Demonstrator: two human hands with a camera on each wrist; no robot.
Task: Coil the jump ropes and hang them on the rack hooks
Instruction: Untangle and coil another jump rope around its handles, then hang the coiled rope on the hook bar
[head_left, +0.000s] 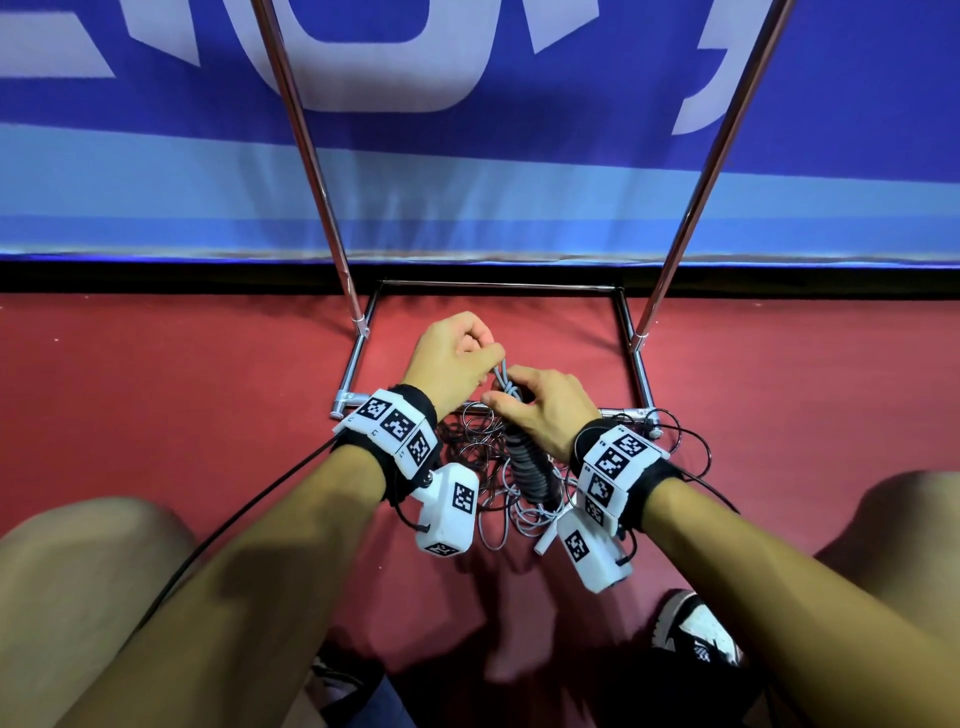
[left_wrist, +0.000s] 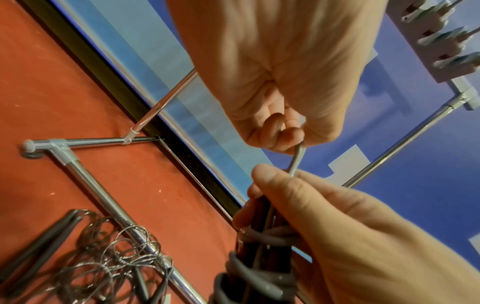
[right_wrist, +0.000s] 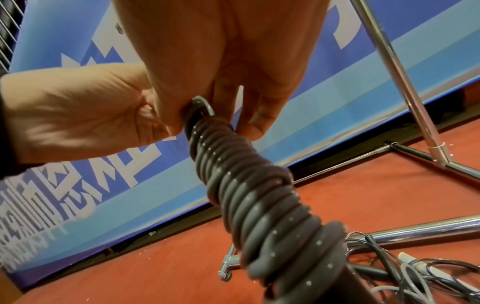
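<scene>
My right hand (head_left: 545, 410) gripped the rope-wound handles (right_wrist: 262, 201) just above the rack's base bar (head_left: 623, 414), my left hand (head_left: 452, 364) pinched the grey rope's loose end (left_wrist: 296, 160) above them, and more jump ropes (head_left: 483, 467) lay tangled on the red floor (head_left: 182, 389) beside that bar.
</scene>
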